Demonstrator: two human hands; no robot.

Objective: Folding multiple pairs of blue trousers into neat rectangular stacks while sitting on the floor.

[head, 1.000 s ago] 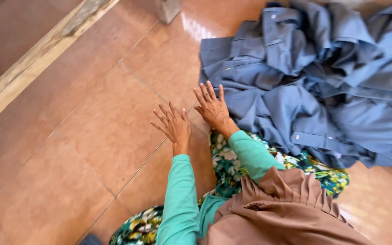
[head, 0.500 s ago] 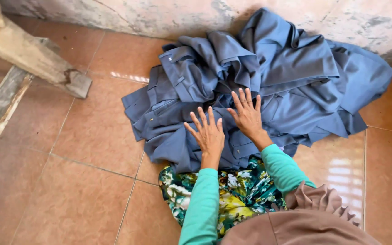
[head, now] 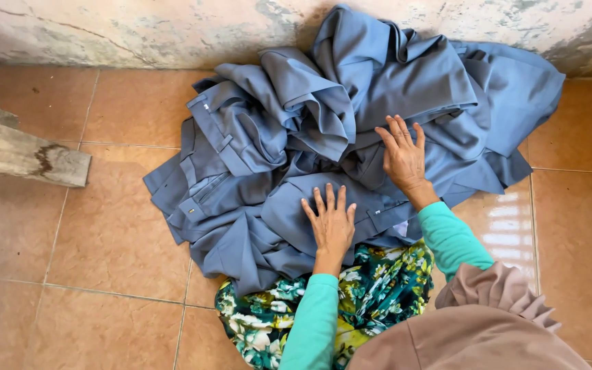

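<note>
we look down on our two hands, both laid flat with fingers spread on a heap of blue-grey trousers (head: 296,137) piled on the tiled floor (head: 104,240). the left hand (head: 330,223) rests palm down on the near edge of the heap, gripping nothing. the right hand (head: 402,154) lies flat too, up and to the right of the left one, further into the pile, also unclenched.

the heap is so folded over itself that we cannot count the garments; at least two waistbands with belt loops show to the left of the left hand, perhaps more beneath. its far edge lies against the stained wall (head: 138,31) beyond the right hand. its near edge covers part of the floral skirt (head: 371,294) just below the left hand.

both arms wear teal sleeves (head: 447,233). a beige headscarf (head: 488,322) hides the lower right corner and runs out of the frame. one wooden plank (head: 22,154) lies well to the left of the hands, cut off by the frame edge.
</note>
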